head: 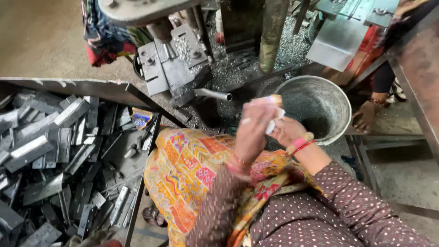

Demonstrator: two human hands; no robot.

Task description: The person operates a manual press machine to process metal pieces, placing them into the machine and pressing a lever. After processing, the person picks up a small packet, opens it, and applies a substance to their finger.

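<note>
My left hand (254, 126) is raised in front of me and blurred by motion, with a ring on one finger. A small tan thing (275, 99) shows at its fingertips, and its grip is unclear. Touching it, my right hand (287, 131) holds a small white piece (275, 122) between the two hands. Pink and yellow bangles (299, 142) circle my right wrist. Both hands hover over the near rim of a grey metal bucket (336, 98). A bright patterned cloth (192, 174) covers my lap.
A metal tray (91, 87) at left holds several flat grey metal pieces (41, 146). A press machine (173, 59) with a pipe handle (215, 94) stands ahead, with metal shavings (228, 68) around it. Another person's hand (366, 115) rests by the bucket's right side.
</note>
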